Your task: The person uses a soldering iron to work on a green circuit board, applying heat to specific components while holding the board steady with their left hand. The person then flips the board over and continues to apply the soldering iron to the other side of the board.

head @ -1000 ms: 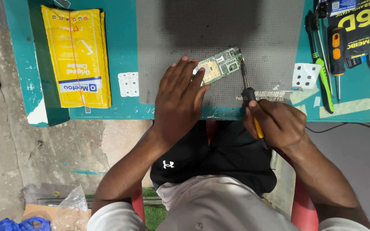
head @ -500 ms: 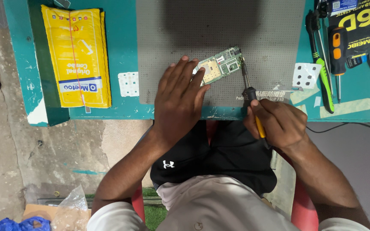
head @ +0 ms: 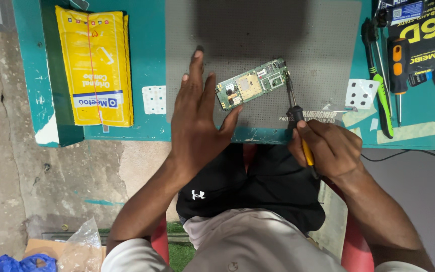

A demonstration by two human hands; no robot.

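I see my right hand with its grip pinching a slim yellow-and-black-handled soldering iron, its tip at the right end of the small green circuit board lying on the grey perforated mat of the teal tabletop. My left hand lies flat, fingers spread, holding nothing, thumb just beside the board's lower edge. I judge the tip wants a steady, light touch with the board braced. Compared with a second ago, the left hand has slid off the board, baring it.
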